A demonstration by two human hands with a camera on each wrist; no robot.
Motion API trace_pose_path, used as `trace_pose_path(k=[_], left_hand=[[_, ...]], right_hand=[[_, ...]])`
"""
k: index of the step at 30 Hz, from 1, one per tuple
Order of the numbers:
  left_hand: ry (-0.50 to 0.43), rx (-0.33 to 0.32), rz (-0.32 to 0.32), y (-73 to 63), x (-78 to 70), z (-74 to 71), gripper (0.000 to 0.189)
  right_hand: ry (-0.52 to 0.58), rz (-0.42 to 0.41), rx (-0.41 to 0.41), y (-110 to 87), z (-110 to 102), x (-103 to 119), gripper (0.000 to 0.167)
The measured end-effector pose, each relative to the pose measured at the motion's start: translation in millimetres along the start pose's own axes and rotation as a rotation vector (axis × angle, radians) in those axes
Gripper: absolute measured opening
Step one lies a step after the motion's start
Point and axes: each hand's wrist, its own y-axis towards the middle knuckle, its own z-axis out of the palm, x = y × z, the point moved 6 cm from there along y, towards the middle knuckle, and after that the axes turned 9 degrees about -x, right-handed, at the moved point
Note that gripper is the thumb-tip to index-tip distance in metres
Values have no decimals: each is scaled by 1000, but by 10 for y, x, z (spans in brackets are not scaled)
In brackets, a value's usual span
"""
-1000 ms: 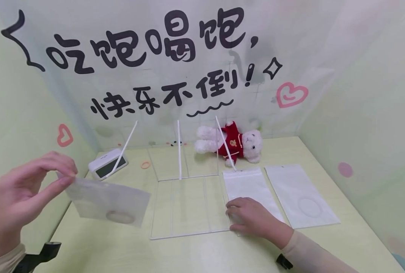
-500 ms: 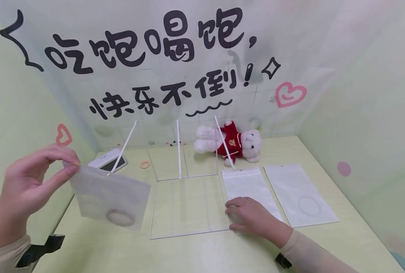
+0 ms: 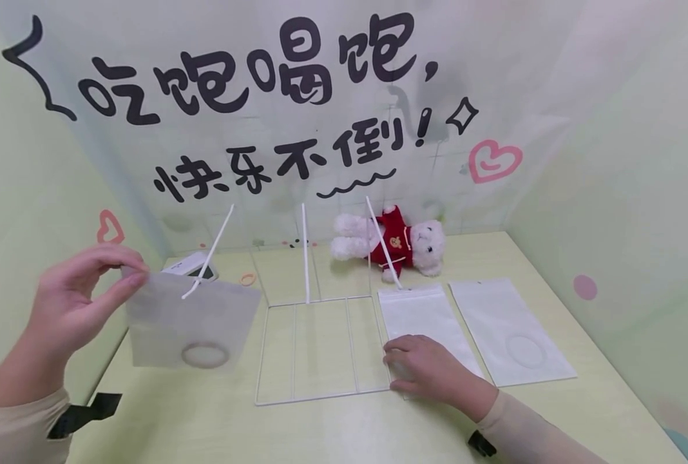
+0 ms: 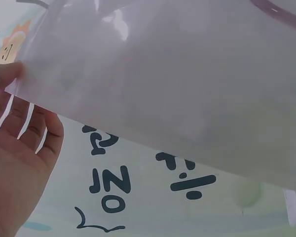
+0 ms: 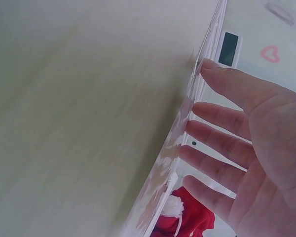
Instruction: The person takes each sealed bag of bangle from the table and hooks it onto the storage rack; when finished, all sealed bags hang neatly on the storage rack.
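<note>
My left hand (image 3: 80,303) pinches the upper left corner of a frosted translucent bag (image 3: 170,322) between thumb and fingertips. A ring shape (image 3: 205,355) shows low on this bag. The left prong (image 3: 210,248) of a white wire rack (image 3: 261,354) overlaps the bag's top edge. In the left wrist view the bag (image 4: 163,89) spreads across the picture, its corner between thumb and index finger. My right hand (image 3: 431,370) rests by the rack's right side, over a second bag (image 3: 422,309) on the table. Its fingers (image 5: 222,136) reach out fairly straight, tips along the thin edge.
Another frosted bag (image 3: 509,328) with a ring shape lies at the right. A white plush bear (image 3: 428,248) in red lies at the back. Behind the held bag are a white digital clock (image 3: 187,264) and a small orange ring (image 3: 248,279). Two more prongs (image 3: 305,251) slant up.
My left hand has moved up and right with the bag, which now faces more forward and overlaps the left prong's tip. The right hand stays put.
</note>
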Motion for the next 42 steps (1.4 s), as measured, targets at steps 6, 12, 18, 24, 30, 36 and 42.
trace_pose_path(k=[6, 12, 18, 24, 30, 36, 42], left_hand=[[86, -50, -41, -34, 213, -62, 13], [210, -116, -76, -43, 386, -127, 19], [325, -156, -79, -17, 517, -142, 18], [448, -158, -97, -3, 612, -133, 18], [510, -180, -117, -8, 630, -136, 20], [576, -247, -59, -62, 495, -123, 35], [666, -316, 8, -318, 323, -32, 33]], right_hand=[[-3, -6, -2, -1, -3, 5, 39], [-2, 7, 26, -3, -2, 5, 38], [-5, 3, 22, 2, -8, 7, 39], [2, -10, 1, -1, -12, 13, 39], [3, -24, -24, 1, -11, 11, 39], [10, -18, -18, 0, -5, 0, 39], [11, -19, -7, -2, 4, -3, 39]])
